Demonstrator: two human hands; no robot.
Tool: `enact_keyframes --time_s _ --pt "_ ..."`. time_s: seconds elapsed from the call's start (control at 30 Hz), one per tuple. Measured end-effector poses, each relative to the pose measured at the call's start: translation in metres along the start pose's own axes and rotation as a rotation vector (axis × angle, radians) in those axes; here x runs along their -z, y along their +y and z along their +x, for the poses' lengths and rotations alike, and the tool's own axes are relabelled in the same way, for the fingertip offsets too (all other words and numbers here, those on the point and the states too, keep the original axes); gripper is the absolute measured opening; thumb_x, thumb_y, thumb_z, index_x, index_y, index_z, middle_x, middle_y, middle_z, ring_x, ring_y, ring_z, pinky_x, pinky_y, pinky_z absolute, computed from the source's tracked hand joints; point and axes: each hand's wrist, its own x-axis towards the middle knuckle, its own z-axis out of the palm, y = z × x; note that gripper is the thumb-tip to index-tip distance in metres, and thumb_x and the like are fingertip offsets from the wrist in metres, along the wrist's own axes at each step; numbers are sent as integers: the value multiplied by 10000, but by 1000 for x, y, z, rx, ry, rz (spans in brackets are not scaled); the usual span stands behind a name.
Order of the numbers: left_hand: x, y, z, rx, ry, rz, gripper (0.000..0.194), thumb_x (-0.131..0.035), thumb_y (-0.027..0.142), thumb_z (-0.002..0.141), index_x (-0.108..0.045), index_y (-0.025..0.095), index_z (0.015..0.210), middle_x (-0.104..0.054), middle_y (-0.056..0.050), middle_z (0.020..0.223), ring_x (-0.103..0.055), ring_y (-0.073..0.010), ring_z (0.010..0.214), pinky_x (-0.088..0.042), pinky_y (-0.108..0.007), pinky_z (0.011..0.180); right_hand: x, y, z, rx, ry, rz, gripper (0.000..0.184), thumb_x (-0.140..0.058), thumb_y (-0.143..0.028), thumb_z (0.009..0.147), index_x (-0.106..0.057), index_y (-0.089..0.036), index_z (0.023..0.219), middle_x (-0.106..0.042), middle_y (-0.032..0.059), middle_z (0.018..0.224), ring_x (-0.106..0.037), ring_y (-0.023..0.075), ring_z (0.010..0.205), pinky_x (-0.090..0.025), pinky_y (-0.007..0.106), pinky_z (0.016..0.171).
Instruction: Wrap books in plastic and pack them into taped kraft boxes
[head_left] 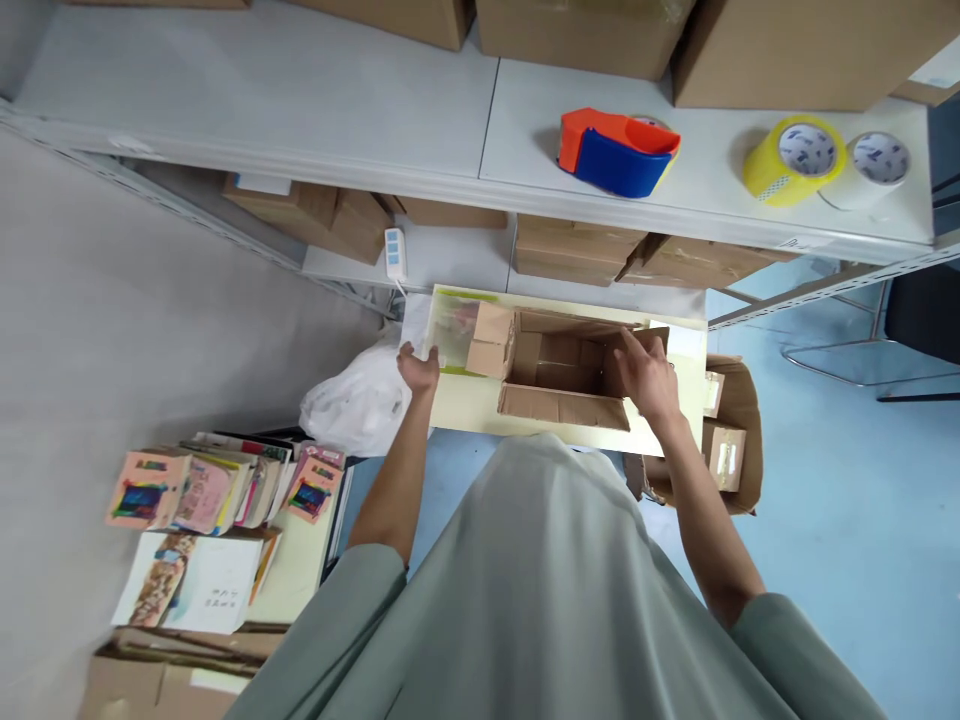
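An open cardboard box [562, 372] lies on a small pale yellow table [465, 405] below me. My right hand [645, 375] grips the box's right flap, fingers curled over its edge. My left hand [418, 368] holds a clear plastic packet [452, 332] with a green edge just left of the box. My sleeves and shirt fill the lower frame.
A red and blue tape dispenser [615, 152], a yellow tape roll [795, 158] and a white roll [874, 165] lie on the grey shelf [300, 100] above. Books [202, 495] are stacked at lower left. A white bag [356, 400] and another carton [731, 440] flank the table.
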Motion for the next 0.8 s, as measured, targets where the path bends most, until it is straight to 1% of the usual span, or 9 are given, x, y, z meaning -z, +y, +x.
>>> enact_keyframes --time_s 0.07,0.17,0.27,0.33,0.43,0.53,0.63,0.7,0.8 --pt "6 0 23 89 -13 141 710 -869 328 825 -559 110 1425 -609 -308 1498 -548 -433 1504 -418 -570 1285 4 -5 -12 18 -2 41 587 -376 -479 1169 -509 -284 1706 -616 163 1223 -689 245 769 -582 384 688" --pt "12 2 47 185 -57 198 739 -916 363 777 -580 99 1379 -641 -358 1423 -564 -506 1472 -449 -648 1220 9 -8 -26 37 -2 103 579 -393 -482 1160 -536 -283 1685 -631 151 1171 -688 248 749 -591 396 677" --pt "17 6 61 216 -77 231 629 -926 377 759 -645 173 1283 -728 -288 1298 -593 -502 1429 -443 -682 1193 15 -9 -35 31 -2 150 566 -408 -484 1154 -557 -298 1667 -650 142 1146 -696 252 742 -601 404 678" --pt "19 8 65 191 -77 249 477 -896 345 785 -692 213 1195 -760 -232 1263 -599 -479 1421 -398 -689 1221 18 -9 -39 24 -1 180 559 -405 -486 1155 -569 -302 1656 -663 143 1145 -704 255 739 -607 407 679" --pt "17 10 57 100 -90 262 196 -804 282 851 -743 223 1028 -781 -190 1238 -605 -446 1406 -365 -660 1251 19 -11 -41 23 -11 229 554 -404 -492 1155 -579 -304 1645 -684 139 1130 -711 257 732 -616 409 683" --pt "6 10 39 -82 -160 232 22 -729 211 876 -743 222 890 -773 -163 1239 -629 -369 1367 -409 -531 1260 14 -15 -40 40 -35 271 547 -412 -494 1155 -587 -293 1632 -701 130 1128 -708 251 726 -629 415 701" --pt "-9 7 22 -237 -240 186 100 -720 177 868 -686 230 790 -756 -141 1195 -659 -310 1303 -459 -438 1235 7 -19 -37 69 -55 292 529 -418 -477 1158 -604 -277 1611 -714 129 1142 -709 247 742 -640 419 730" --pt "-18 6 15 -235 -241 179 137 -724 202 884 -648 238 776 -741 -132 1143 -662 -304 1296 -475 -431 1224 5 -22 -35 81 -66 299 519 -421 -466 1158 -609 -278 1604 -723 133 1163 -715 249 758 -647 425 752" --pt "-26 6 16 -178 -190 184 67 -717 223 902 -655 219 928 -690 -158 1227 -688 -309 1253 -497 -457 1200 7 -23 -33 79 -73 309 517 -424 -462 1157 -609 -282 1606 -732 141 1183 -723 259 778 -656 445 776"
